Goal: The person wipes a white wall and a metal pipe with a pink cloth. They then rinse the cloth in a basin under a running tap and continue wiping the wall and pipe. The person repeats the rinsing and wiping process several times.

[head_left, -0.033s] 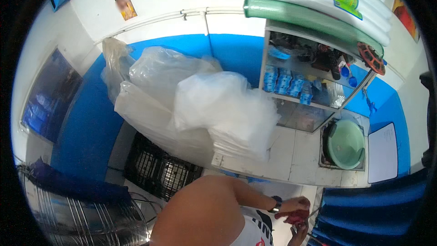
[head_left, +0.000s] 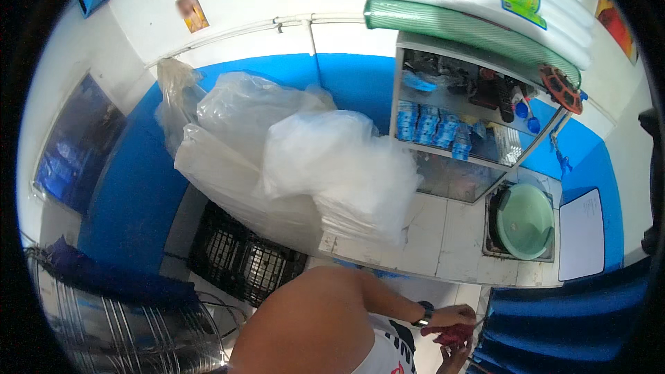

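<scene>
Reddish bundle (head_left: 454,336), small and crumpled, possibly cloth or netting, lies between the two hands at the lower right of the frame, just below the white tiled surface (head_left: 443,242). The left hand (head_left: 450,318), with a dark watch (head_left: 422,315) at its wrist, rests on top of the bundle, its fingers curled down over it. The right hand (head_left: 454,359) comes up from below at the frame's lower edge; its fingers touch the bundle's underside, but whether they pinch it or only support it cannot be told at this size. A bare shoulder and upper arm fill the lower centre and hide much of the near space.

Judged from this, the step in hand is working the bundle between both hands, gathering or untangling it; the next move calls for a firm two-handed hold kept close to the body.

On the surface, at centre, stand large translucent plastic bags (head_left: 312,159). To the right a glass cabinet (head_left: 464,131) holds blue packets, and a pale green basin (head_left: 525,221) sits in a recess beside it. A black crate (head_left: 242,263) stands under the bags at lower left.
</scene>
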`<state>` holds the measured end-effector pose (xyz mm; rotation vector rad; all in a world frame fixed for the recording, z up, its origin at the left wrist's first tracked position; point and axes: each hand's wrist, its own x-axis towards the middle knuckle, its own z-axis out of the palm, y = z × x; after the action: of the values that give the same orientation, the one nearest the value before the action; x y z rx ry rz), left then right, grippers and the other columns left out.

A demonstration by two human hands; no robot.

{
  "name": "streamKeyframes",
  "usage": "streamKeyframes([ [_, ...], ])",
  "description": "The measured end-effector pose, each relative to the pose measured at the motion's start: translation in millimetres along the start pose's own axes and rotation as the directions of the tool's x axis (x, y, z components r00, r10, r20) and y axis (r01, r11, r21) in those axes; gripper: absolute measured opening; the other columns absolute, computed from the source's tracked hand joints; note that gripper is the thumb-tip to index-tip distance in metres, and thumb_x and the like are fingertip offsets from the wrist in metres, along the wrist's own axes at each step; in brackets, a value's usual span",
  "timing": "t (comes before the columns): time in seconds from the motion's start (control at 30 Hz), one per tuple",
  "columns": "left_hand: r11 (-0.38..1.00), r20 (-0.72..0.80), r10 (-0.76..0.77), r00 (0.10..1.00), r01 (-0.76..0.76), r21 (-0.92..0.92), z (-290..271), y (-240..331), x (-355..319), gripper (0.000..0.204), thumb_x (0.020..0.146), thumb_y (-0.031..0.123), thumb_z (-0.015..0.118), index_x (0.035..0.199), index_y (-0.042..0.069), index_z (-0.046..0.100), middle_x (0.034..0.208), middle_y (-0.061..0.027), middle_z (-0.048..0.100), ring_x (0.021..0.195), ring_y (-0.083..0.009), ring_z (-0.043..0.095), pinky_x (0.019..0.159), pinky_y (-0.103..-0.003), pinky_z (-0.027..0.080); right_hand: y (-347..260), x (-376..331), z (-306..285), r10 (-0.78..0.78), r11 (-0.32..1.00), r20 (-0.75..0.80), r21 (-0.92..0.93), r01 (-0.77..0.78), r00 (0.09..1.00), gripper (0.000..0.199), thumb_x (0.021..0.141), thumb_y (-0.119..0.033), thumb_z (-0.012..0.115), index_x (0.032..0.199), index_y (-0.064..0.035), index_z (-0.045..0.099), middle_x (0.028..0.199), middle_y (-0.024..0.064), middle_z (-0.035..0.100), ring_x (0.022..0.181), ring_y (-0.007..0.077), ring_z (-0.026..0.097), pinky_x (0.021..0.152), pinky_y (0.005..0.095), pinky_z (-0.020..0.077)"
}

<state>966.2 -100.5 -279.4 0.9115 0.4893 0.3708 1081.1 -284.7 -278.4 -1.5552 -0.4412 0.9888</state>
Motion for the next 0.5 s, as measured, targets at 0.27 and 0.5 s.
streamKeyframes([
  [0.27,0.943,0.198,0.13,0.972,-0.183,0.278,67.6,10.6,111.1,0.054,0.09,0.022,0.075,0.136,0.004,0.055,0.12,-0.014,0.069,0.113,-0.0266,0.065,0.103,-0.04,0.049,-88.5,74.4,-40.7,-0.266,0.962,0.039,0.068,0.263,0.963,0.057,0.102,-0.05,0.062,0.131,-0.0008,0.059,0.129,0.0136,0.065,0.106,0.0239,0.063,0.091,0.0371,0.0517],
  [0.5,0.99,-0.167,0.109,0.98,-0.092,0.106,70.3,10.8,120.9,0.064,0.089,0.033,0.082,0.138,0.003,0.053,0.119,-0.0115,0.069,0.101,-0.0212,0.069,0.084,-0.039,0.06,-120.3,189.8,-96.3,-0.226,0.971,0.418,0.022,0.239,0.88,0.051,0.1,-0.029,0.069,0.138,0.0025,0.057,0.132,0.0159,0.065,0.118,0.0264,0.063,0.101,0.0398,0.052],
])
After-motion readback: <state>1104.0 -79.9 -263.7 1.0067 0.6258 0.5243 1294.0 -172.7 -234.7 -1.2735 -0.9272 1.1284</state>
